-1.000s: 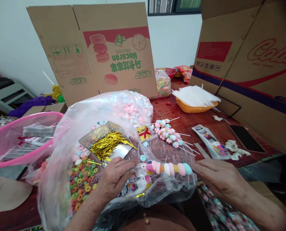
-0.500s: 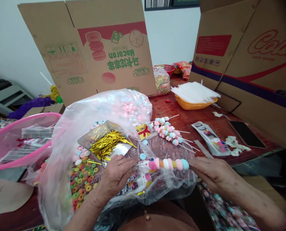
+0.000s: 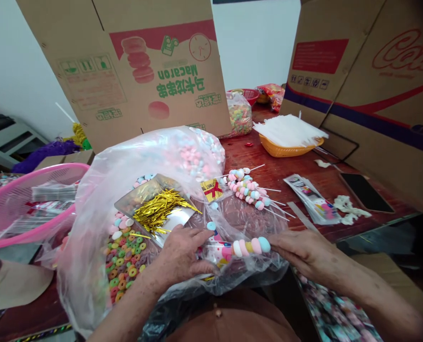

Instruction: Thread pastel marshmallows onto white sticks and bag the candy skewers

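A marshmallow skewer (image 3: 247, 247) in white, pink, yellow and blue lies low over the clear plastic bag (image 3: 232, 280). My right hand (image 3: 304, 249) is closed at its blue end, and the stick there is hidden by the fingers. The skewer's left part is covered by a printed clear wrapper (image 3: 220, 251). My left hand (image 3: 186, 254) rests on that wrapper, thumb and fingers spread apart. Beside it are gold twist ties (image 3: 157, 211) in an opened pouch and colourful cereal rings (image 3: 129, 261). Finished-looking marshmallow skewers (image 3: 247, 190) lie in a pile behind.
A pink basket (image 3: 79, 167) holding flat wrappers stands left, near a pale cup (image 3: 22, 285). An orange basket (image 3: 282, 151) of white sticks (image 3: 289, 130), a stack of wrappers (image 3: 311, 199) and a phone (image 3: 366, 192) lie right. Cardboard boxes (image 3: 183, 33) rise behind.
The skewer has shifted left, and fewer of its marshmallows show outside the wrapper. My right hand has moved left with it. My left hand's fingers have spread over the wrapper.
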`<state>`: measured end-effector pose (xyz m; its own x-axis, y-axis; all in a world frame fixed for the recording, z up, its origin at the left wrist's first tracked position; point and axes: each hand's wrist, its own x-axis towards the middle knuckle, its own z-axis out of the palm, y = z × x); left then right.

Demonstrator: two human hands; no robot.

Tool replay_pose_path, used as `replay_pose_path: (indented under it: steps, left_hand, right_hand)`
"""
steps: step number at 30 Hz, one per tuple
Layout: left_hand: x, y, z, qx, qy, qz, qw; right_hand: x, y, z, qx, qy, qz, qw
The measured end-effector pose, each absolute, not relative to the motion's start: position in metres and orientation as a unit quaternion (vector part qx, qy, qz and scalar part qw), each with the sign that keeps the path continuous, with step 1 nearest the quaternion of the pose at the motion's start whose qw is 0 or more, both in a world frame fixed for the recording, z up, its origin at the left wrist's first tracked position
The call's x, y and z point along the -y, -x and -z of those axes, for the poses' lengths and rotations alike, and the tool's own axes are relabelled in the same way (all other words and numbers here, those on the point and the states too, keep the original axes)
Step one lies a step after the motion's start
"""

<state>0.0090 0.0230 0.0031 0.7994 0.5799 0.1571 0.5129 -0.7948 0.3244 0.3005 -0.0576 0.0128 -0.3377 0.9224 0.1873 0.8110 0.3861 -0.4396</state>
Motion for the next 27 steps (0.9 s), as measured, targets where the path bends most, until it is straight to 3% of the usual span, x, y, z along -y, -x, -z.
replay_pose_path:
  steps: [7, 12, 15, 19, 23, 27]
  left_hand:
    - [-0.023, -0.035, 0.001, -0.311, -0.913, -0.022, 0.265]
    - [-0.027, -0.042, -0.011, -0.324, -0.888, 0.054, 0.323]
    - [-0.032, -0.040, -0.021, -0.300, -0.876, 0.063, 0.372]
    - [-0.036, -0.039, -0.027, -0.269, -0.857, 0.103, 0.428]
    - [-0.035, -0.043, -0.028, -0.297, -0.864, 0.104, 0.394]
    - [-0.028, -0.051, -0.023, -0.342, -0.897, 0.094, 0.265]
  right_hand:
    - [0.055, -0.284, -0.015, 0.852, 0.484, -0.165, 0.115]
    - [0.052, -0.278, -0.015, 0.865, 0.500, -0.006, 0.050]
    - [0.051, -0.279, -0.018, 0.876, 0.455, 0.124, 0.100]
    - [0.049, -0.283, -0.026, 0.893, 0.353, 0.207, 0.186]
    - [0.049, -0.285, -0.028, 0.895, 0.335, 0.220, 0.193]
    - [0.051, -0.276, -0.014, 0.895, 0.423, 0.056, 0.131]
